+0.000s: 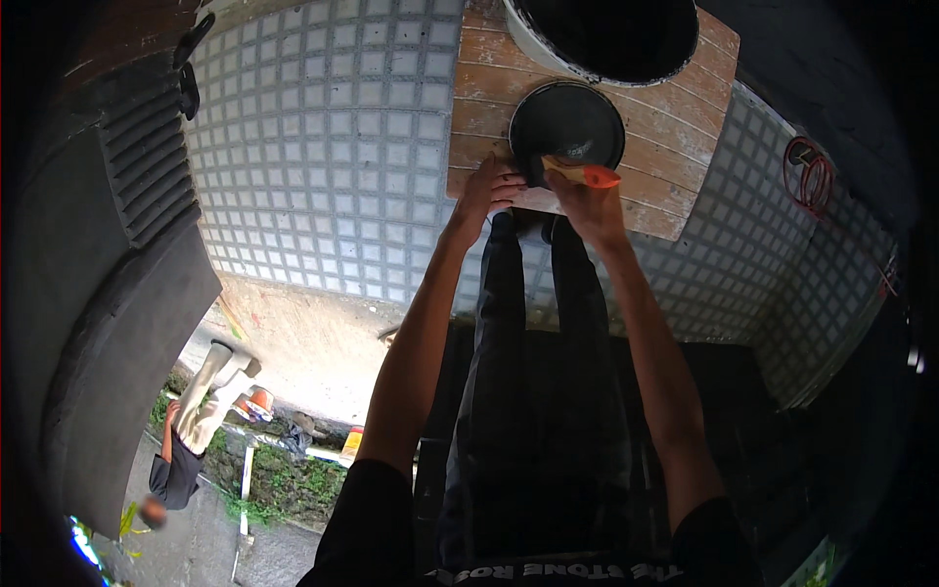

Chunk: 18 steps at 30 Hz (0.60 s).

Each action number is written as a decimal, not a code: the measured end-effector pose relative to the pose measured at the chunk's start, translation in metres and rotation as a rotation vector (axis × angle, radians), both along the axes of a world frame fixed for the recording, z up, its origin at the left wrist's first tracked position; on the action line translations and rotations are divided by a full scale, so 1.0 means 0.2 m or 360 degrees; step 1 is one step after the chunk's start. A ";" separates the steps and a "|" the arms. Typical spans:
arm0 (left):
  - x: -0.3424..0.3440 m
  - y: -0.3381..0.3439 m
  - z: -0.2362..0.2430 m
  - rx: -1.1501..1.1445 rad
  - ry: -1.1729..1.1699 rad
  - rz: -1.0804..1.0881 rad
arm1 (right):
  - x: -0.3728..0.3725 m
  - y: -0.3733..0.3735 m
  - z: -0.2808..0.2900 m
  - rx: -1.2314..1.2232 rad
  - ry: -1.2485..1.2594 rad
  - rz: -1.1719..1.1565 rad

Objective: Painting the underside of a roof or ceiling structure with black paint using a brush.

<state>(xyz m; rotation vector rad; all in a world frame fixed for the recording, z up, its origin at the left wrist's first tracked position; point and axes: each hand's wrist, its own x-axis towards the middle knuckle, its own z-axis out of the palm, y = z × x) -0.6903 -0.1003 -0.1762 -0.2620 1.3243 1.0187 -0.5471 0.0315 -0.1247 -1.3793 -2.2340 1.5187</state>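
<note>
My right hand point(587, 205) is closed around a tool with an orange handle point(601, 177), at the near rim of a round black bucket or lid point(567, 122). A yellowish part of the tool shows beside my thumb; its working end is too small to make out. My left hand point(489, 191) is at the near left of that black round thing, over the edge of a wooden slatted tabletop point(479, 83). Its fingers are stretched out to the right, with nothing visible gripped in them. A pale strip lies between the two hands along the table's near edge.
A larger bucket point(523, 39) with a dark inside stands on the table's far side. Grey square tiles point(333, 147) cover the floor. A coiled red hose or cable point(810, 181) lies at the right. Far off at lower left, a person point(186, 450) is near plants.
</note>
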 end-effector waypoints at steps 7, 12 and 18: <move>-0.07 0.02 0.02 0.0014 0.0215 -0.0304 | 0.04 0.20 0.04 0.0060 0.0026 0.0274; -0.03 0.06 0.02 0.0024 0.0442 -0.0269 | -0.04 0.10 -0.03 -0.0497 0.0595 -0.0160; 0.00 0.06 0.00 0.0119 0.0629 -0.0132 | -0.01 0.11 0.05 -0.0347 0.0109 0.0178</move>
